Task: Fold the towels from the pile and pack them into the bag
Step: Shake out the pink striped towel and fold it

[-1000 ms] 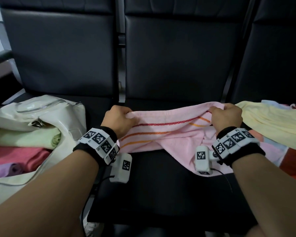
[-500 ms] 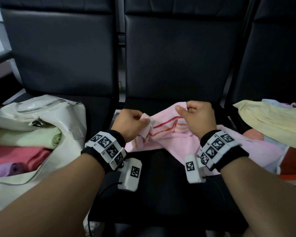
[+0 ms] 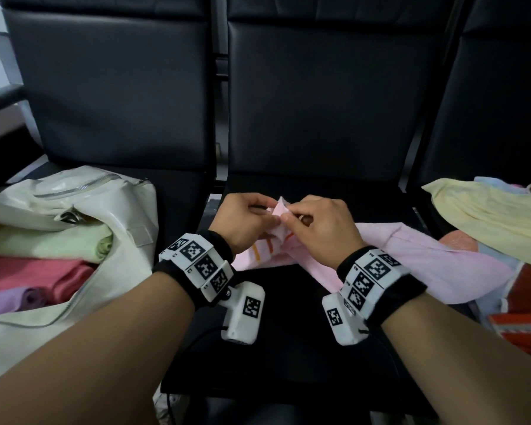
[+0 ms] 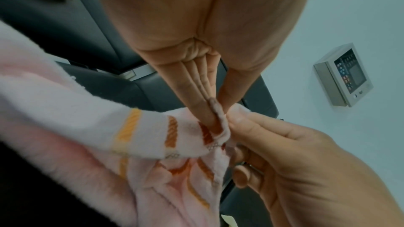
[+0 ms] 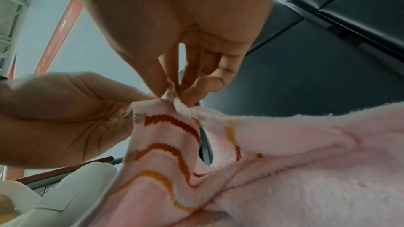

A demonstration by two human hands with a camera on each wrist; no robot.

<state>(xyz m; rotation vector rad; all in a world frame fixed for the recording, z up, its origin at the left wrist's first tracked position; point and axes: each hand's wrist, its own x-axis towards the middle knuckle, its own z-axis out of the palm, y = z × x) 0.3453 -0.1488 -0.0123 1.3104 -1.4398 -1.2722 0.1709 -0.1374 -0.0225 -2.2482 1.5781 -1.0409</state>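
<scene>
A pink towel (image 3: 411, 256) with red and orange stripes lies across the middle black seat. My left hand (image 3: 246, 219) and right hand (image 3: 319, 222) meet above it, each pinching a striped corner (image 3: 281, 210), and the two corners touch. The left wrist view shows my left fingers (image 4: 205, 108) clamped on the striped edge (image 4: 170, 134), with my right hand (image 4: 284, 153) beside it. Thumb and fingers (image 5: 172, 82) pinch the corner of the towel (image 5: 306, 170) in the right wrist view. A cream bag (image 3: 83, 210) stands open on the left seat with folded towels (image 3: 43, 262) inside.
A pile of loose towels, a yellow one (image 3: 488, 216) on top, lies on the right seat. The black seat backs (image 3: 319, 102) rise straight behind my hands. Bare black cushion (image 3: 288, 363) shows in front of the pink towel.
My hands, spread wide along the towel's striped edge a second ago, have come together at the middle, bringing the two corners into contact. The towel now hangs doubled beneath them.
</scene>
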